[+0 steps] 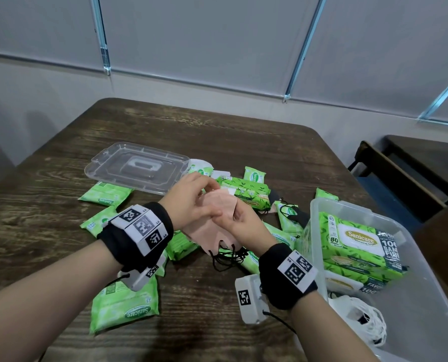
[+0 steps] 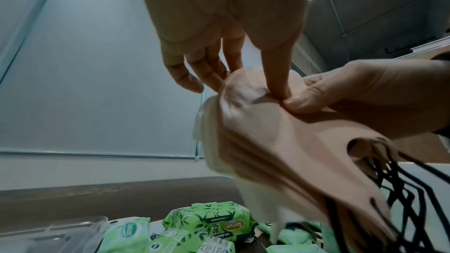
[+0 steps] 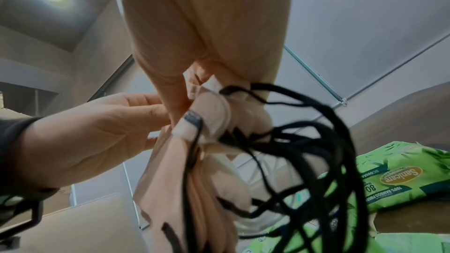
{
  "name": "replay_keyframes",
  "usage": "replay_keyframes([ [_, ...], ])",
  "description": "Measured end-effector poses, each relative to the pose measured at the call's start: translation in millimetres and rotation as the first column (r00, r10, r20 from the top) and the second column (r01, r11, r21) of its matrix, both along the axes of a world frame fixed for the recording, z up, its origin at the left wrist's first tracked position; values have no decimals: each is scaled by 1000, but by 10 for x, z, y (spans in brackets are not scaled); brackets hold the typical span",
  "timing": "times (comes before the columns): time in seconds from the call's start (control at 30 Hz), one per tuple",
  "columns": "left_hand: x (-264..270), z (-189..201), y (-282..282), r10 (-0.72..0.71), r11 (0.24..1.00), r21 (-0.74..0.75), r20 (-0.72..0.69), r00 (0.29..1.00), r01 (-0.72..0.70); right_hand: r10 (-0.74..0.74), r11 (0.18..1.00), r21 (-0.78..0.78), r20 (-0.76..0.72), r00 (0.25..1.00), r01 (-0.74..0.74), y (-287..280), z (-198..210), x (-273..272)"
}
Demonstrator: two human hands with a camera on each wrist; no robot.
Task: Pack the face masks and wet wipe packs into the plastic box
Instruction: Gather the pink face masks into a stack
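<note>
Both hands, left [image 1: 191, 197] and right [image 1: 239, 220], pinch the masks [image 1: 212, 226], apparently several; box [image 1: 426, 296] lies right, nearer the right hand.

Office-like room: roller blinds [image 1: 217, 40], wooden table [image 1: 217, 131], bench [image 1: 400, 173].

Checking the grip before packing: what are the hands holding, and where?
Both hands hold the peach face masks by their upper edge; black ear loops hang below.

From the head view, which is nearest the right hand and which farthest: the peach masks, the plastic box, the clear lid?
1. Peach masks: held in the right hand.
2. Plastic box: just to its right.
3. Clear lid: far left, behind the left hand.
</note>
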State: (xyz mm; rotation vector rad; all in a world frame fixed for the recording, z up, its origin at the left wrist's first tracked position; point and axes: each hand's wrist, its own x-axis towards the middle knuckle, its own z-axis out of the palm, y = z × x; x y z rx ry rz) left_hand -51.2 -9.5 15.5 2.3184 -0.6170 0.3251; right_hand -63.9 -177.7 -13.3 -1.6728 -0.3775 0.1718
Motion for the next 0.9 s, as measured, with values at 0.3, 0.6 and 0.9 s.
replay_keyframes([
  [0.3, -12, 3, 55, -95, 988, -133, -163, 982, 73, 104, 960, 277, -255, 961, -30, -95, 167, 3],
  [0.6, -17, -10, 38, -138, 988, -90, -94, 986, 129, -12, 986, 158, -232, 973, 49, -56, 186, 75],
  [0.9, 16, -14, 49, -169, 985, 15, -4, 986, 169, 13, 999, 45, -324, 946, 2, -143, 294, 87],
])
